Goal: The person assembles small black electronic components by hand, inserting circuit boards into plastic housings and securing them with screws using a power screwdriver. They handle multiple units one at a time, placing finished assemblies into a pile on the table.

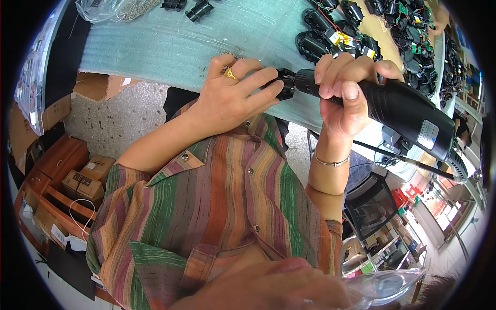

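My right hand (pixel 343 95) is wrapped around a black electric screwdriver (pixel 408 113), held nearly level with its cord end to the right. The tool's front end points left at a small black plastic part (pixel 285 85). My left hand (pixel 237 88), with a gold ring on one finger, grips that part above the bench's near edge. The left fingers cover much of it. Where the driver's tip meets the part is too small to make out. Small loose screws (pixel 232 52) lie on the bench just beyond my left hand.
The bench has a pale green padded cover (pixel 139 49). Black housings with wires (pixel 330 33) crowd its right side. Two black plastic parts (pixel 199 10) and a clear bag (pixel 116 8) lie at the far left. A cord (pixel 403 157) trails from the right; another person's hand (pixel 440 20) shows far right.
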### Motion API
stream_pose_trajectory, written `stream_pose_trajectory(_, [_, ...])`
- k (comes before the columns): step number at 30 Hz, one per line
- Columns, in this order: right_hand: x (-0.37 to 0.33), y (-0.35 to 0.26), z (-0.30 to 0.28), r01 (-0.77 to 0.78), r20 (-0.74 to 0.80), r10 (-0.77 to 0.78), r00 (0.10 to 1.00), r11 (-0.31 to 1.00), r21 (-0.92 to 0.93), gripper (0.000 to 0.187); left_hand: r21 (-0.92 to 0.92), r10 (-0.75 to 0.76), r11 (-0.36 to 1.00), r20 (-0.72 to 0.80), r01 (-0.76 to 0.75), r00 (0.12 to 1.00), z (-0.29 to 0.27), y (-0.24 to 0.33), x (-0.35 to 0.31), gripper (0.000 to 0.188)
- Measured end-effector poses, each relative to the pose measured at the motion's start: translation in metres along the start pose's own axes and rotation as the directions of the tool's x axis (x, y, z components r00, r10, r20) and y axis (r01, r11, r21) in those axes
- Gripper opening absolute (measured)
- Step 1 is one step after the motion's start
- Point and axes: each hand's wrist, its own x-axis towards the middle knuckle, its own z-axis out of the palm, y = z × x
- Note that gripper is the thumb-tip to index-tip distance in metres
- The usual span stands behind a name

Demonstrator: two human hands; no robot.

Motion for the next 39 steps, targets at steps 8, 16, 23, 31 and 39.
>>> stream_pose_trajectory(8, [-0.001, 0.006, 0.0, 0.009, 0.0, -0.009, 1.0, 1.0, 0.0, 0.047, -0.007, 0.011, 1.0, -0.014, -0.011, 1.0, 0.001, 0.0, 0.0, 0.036])
stream_pose_trajectory(16, [0.0, 0.011, 0.002, 0.042, -0.006, -0.042, 0.999, 0.999, -0.017, 0.048, -0.022, 0.025, 0.999, -0.014, -0.025, 1.0, 0.004, 0.002, -0.002, 0.037])
stream_pose_trajectory(23, [0.006, -0.016, 0.006, -0.014, -0.001, 0.014, 1.0, 0.997, 0.074, 0.05, -0.174, -0.11, 0.98, -0.082, 0.095, 0.99, -0.003, 0.001, 0.01, 0.036])
stream_pose_trajectory(31, [0.005, -0.025, 0.014, 0.007, 0.033, -0.011, 0.999, 0.993, 0.118, 0.052, -0.07, -0.088, 0.994, -0.152, 0.078, 0.985, -0.006, -0.002, 0.027, 0.022])
stream_pose_trajectory(39, [0.004, -0.031, 0.013, 0.024, 0.051, -0.031, 0.998, 0.992, 0.127, 0.05, -0.293, -0.186, 0.943, -0.072, 0.157, 0.98, -0.001, -0.002, 0.024, 0.017])
